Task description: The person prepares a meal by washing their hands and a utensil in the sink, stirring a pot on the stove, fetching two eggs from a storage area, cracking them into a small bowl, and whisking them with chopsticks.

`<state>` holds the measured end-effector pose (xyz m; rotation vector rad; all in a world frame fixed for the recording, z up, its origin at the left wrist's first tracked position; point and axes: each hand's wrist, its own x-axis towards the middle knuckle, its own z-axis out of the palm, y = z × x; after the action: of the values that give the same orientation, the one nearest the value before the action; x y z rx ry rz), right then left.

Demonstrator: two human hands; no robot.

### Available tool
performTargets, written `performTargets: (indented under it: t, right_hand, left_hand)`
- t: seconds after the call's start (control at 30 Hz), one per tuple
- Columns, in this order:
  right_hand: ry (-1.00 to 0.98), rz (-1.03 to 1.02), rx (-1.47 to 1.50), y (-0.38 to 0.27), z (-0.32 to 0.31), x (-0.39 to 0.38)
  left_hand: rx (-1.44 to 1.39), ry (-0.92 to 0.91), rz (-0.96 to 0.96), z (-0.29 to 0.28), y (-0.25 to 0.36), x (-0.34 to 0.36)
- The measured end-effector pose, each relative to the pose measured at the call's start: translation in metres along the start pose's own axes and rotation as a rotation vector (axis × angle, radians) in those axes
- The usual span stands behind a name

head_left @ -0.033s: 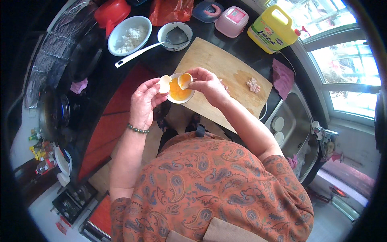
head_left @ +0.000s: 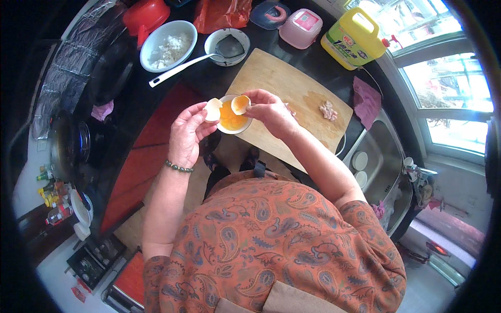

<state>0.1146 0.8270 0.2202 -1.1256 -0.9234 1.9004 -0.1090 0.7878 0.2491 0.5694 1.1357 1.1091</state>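
Observation:
My left hand (head_left: 186, 128), with a green bead bracelet on its wrist, pinches one half of an eggshell (head_left: 213, 110), pale side showing. Between the fingers of my right hand (head_left: 272, 113) is the other eggshell half (head_left: 240, 105), its wet, orange-tinted inside in view. Both halves are over a small white bowl (head_left: 227, 132) of yellow raw egg (head_left: 233, 122). That bowl is at the near left edge of a wooden cutting board (head_left: 276, 78); what supports it I cannot tell. Small pieces of pale pink meat (head_left: 328, 110) lie on the board's right part, and more show beside my right wrist.
A pale bowl of white rice (head_left: 172, 50) and a patterned bowl (head_left: 226, 61) with a white-handled spatula (head_left: 177, 72) stand at the back left. Behind the board are a pink container (head_left: 301, 28) and a yellow jug (head_left: 353, 39). A metal sink (head_left: 383, 156) is at right.

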Motion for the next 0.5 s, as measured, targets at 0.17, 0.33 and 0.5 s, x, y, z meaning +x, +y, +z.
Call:
performTargets:
  t: [0.17, 0.33, 0.5]
  right_hand:
    - [-0.046, 0.044, 0.269, 0.006, 0.000, -0.001]
    - [-0.025, 0.006, 0.139, 0.001, 0.001, -0.003]
    - [-0.012, -0.010, 0.035, -0.002, -0.001, -0.003]
  left_hand:
    - [-0.042, -0.007, -0.046, -0.013, -0.007, 0.001]
    - [0.154, 0.095, -0.011, -0.035, -0.010, -0.001]
    - [0.536, 0.258, -0.038, -0.074, -0.032, 0.004]
